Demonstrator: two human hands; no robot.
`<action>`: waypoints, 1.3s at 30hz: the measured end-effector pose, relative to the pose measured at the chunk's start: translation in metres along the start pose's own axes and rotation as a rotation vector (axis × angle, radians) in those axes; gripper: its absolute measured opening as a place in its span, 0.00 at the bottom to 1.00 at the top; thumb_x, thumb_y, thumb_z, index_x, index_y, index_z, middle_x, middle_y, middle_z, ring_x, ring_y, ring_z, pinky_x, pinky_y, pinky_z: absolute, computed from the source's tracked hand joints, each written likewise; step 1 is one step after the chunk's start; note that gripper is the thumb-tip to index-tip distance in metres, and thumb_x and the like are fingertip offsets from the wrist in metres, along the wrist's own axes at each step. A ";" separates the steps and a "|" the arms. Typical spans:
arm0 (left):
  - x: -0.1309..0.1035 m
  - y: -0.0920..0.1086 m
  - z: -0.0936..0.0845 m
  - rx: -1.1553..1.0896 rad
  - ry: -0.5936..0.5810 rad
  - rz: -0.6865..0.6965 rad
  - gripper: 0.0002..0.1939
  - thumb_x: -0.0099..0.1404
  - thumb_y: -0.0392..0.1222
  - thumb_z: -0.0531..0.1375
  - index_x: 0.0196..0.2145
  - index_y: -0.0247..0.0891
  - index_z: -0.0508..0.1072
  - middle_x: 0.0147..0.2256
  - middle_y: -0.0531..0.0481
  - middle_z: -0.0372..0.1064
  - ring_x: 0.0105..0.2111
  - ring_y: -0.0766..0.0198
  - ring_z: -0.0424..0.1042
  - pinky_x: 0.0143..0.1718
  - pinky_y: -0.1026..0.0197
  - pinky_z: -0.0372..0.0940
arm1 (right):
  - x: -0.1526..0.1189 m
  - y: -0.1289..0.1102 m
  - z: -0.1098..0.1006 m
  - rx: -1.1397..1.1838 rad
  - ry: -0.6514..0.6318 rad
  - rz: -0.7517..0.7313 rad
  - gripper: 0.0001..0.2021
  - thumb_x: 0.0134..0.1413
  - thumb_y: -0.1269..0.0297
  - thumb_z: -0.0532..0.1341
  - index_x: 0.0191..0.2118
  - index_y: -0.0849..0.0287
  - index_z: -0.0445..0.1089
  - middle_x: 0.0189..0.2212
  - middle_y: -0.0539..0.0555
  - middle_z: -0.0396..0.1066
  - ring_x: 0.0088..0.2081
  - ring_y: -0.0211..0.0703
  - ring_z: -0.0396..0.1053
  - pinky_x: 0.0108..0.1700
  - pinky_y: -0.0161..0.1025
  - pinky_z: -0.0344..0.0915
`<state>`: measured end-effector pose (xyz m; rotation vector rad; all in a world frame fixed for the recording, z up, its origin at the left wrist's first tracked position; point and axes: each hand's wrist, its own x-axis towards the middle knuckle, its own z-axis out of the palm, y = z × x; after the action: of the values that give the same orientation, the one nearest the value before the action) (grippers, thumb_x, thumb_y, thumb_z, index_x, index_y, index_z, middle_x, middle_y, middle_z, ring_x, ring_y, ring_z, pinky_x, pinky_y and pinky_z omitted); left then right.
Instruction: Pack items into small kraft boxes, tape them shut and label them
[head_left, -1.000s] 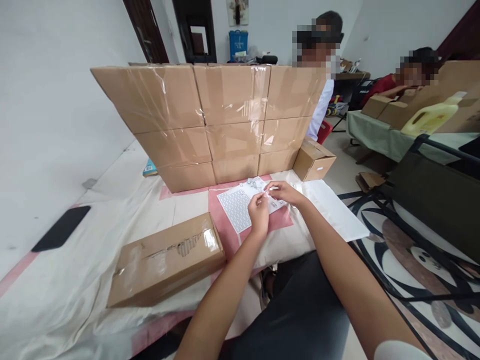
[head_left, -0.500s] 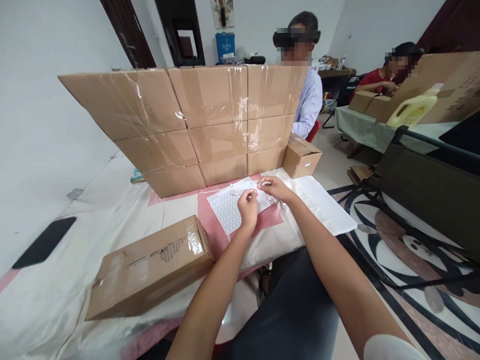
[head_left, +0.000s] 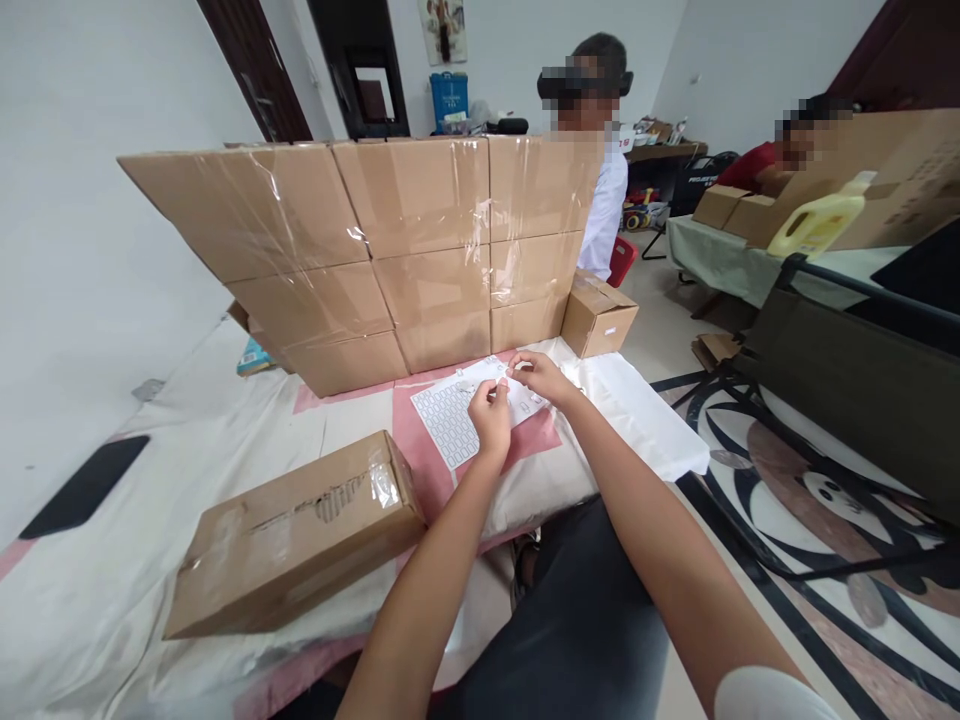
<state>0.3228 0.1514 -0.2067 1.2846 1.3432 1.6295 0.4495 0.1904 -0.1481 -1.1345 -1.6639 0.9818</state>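
A white sheet (head_left: 444, 412) printed with rows of small rounded outlines, like a keyboard layout, lies on the pink and cream cloth. Over its right part my left hand (head_left: 491, 418) is closed in a pinch, thumb against fingers. Just beyond it, to the right, my right hand (head_left: 544, 378) also pinches, its fingertips close to those of the left. Whatever sits between the fingertips is too small to make out. A few small separate outlined pieces (head_left: 525, 407) show on the sheet's right part, beside my hands.
Behind the sheet stands a wall of taped cardboard boxes (head_left: 431, 255), with a small box (head_left: 598, 315) at its right end. A long carton (head_left: 300, 535) lies front left, a dark phone-like slab (head_left: 86, 487) farther left. A person (head_left: 604, 205) in a headset sits behind the wall.
The view has shifted slightly. Both hands keep their pinched pose over the sheet with little movement. The person behind the boxes and the one at the far right have shifted.
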 end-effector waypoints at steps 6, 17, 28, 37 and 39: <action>0.002 -0.005 -0.003 -0.007 0.019 0.009 0.16 0.71 0.53 0.60 0.36 0.35 0.73 0.34 0.51 0.71 0.32 0.65 0.71 0.39 0.56 0.71 | 0.004 0.003 0.013 -0.005 0.006 0.017 0.12 0.45 0.53 0.65 0.29 0.57 0.69 0.25 0.49 0.65 0.27 0.37 0.60 0.27 0.34 0.57; -0.025 -0.008 -0.038 -0.135 -0.001 -0.021 0.19 0.69 0.55 0.61 0.32 0.36 0.71 0.29 0.54 0.68 0.29 0.66 0.68 0.35 0.59 0.68 | 0.010 0.020 -0.015 -0.284 0.173 0.087 0.10 0.48 0.57 0.66 0.27 0.57 0.69 0.30 0.53 0.71 0.31 0.41 0.64 0.35 0.38 0.62; -0.025 -0.001 -0.044 -0.239 -0.015 -0.056 0.18 0.63 0.58 0.63 0.31 0.40 0.74 0.27 0.53 0.67 0.31 0.63 0.66 0.33 0.62 0.61 | 0.031 0.051 0.014 -0.741 0.044 0.390 0.07 0.45 0.65 0.70 0.24 0.58 0.71 0.27 0.55 0.73 0.34 0.46 0.70 0.36 0.38 0.64; -0.026 -0.006 -0.045 -0.215 -0.049 -0.046 0.18 0.67 0.57 0.62 0.33 0.37 0.73 0.27 0.54 0.66 0.29 0.66 0.66 0.33 0.61 0.65 | 0.033 0.042 0.026 -0.849 0.159 0.506 0.27 0.45 0.66 0.74 0.51 0.64 0.69 0.45 0.69 0.73 0.51 0.65 0.71 0.47 0.51 0.67; -0.025 -0.008 -0.045 -0.202 -0.062 -0.043 0.18 0.68 0.55 0.62 0.34 0.36 0.72 0.28 0.54 0.67 0.29 0.66 0.67 0.33 0.60 0.67 | 0.031 0.034 0.025 -0.820 0.179 0.463 0.21 0.49 0.65 0.72 0.48 0.62 0.70 0.44 0.67 0.73 0.50 0.64 0.71 0.48 0.51 0.66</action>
<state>0.2873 0.1162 -0.2214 1.1682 1.1296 1.6364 0.4288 0.2257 -0.1803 -2.1499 -1.7263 0.4082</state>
